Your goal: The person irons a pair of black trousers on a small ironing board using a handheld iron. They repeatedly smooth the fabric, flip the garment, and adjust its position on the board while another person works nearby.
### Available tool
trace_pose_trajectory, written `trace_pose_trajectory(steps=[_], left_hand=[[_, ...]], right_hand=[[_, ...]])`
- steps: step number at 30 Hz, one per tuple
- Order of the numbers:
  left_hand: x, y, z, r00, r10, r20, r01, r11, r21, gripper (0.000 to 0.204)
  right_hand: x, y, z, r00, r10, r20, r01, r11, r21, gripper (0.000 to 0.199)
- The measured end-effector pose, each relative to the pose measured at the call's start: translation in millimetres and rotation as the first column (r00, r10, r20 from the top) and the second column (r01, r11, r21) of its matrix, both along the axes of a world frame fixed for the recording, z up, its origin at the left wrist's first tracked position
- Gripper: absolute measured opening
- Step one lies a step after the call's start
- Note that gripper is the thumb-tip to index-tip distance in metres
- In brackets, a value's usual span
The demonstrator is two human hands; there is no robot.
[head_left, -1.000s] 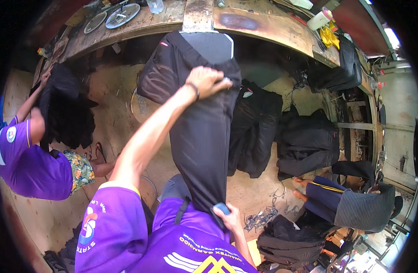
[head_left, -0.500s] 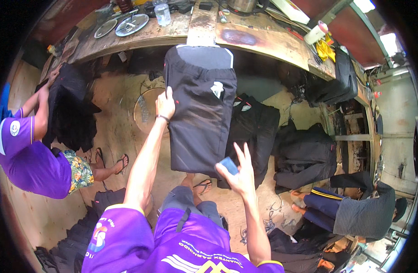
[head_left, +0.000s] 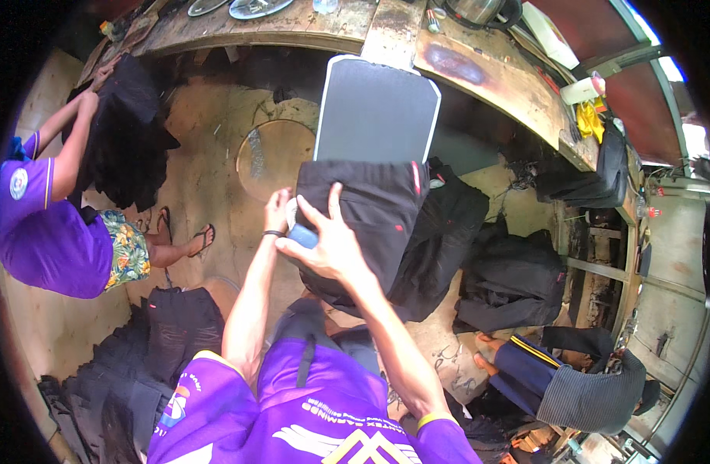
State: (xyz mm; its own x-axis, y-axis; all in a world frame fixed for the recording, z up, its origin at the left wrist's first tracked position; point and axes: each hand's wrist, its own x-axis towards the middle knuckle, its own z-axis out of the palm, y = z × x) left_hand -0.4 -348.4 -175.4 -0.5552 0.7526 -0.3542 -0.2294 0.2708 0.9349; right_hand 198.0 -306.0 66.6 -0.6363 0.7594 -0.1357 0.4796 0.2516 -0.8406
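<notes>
Black trousers point(head_left: 363, 201) are drawn over the lower part of a grey board point(head_left: 378, 108) with a pale rim. Small red tags show on their upper right side. My left hand point(head_left: 278, 213) is closed at their left edge, where its fingertips seem to pinch the cloth beside a small white piece point(head_left: 291, 209). Across the front of the trousers lies my right hand point(head_left: 332, 243), with two fingers stretched over the cloth. Its thumb holds a small blue block point(head_left: 302, 236) against the hand; what the block is cannot be told.
A scorched wooden bench point(head_left: 494, 85) curves along the back, with a kettle point(head_left: 479, 11) on it. Black garments point(head_left: 513, 278) hang or lie at right, and a garment pile point(head_left: 115, 387) lies lower left. Co-workers stand at left point(head_left: 61, 224) and lower right point(head_left: 595, 394).
The trousers have come down the board, baring its upper part, and another side with red tags faces up. My right hand has moved left with the blue block, close to my left hand.
</notes>
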Motion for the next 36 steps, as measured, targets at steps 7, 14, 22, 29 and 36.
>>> trace_pose_trajectory(steps=[7, 14, 22, 29, 36], left_hand=[[102.4, 9.4, 182.2, 0.756, -0.266, -0.598, -0.028, 0.900, -0.436, 0.089], [16.5, 162.0, 110.0, 0.909, -0.154, -0.388, 0.127, 0.987, -0.095, 0.079], [-24.5, 283.9, 132.0, 0.823, -0.191, -0.535, 0.004, 0.944, -0.330, 0.084], [21.4, 300.8, 158.8, 0.178, -0.177, -0.968, 0.492, 0.868, -0.068, 0.087], [39.8, 348.8, 164.6, 0.122, -0.322, -0.939, 0.482, 0.846, -0.227, 0.110]], right_hand=[[96.6, 44.3, -10.3, 0.716, -0.691, 0.096, 0.681, 0.662, -0.312, 0.110], [28.5, 184.9, -77.7, 0.598, -0.766, -0.233, 0.736, 0.641, -0.218, 0.108], [-22.7, 351.7, -55.4, 0.771, -0.629, -0.096, 0.617, 0.776, -0.134, 0.106], [37.5, 196.7, 18.4, 0.753, -0.583, -0.304, 0.656, 0.628, 0.419, 0.052], [44.3, 108.5, -58.5, 0.929, -0.367, -0.049, 0.301, 0.673, 0.675, 0.058]])
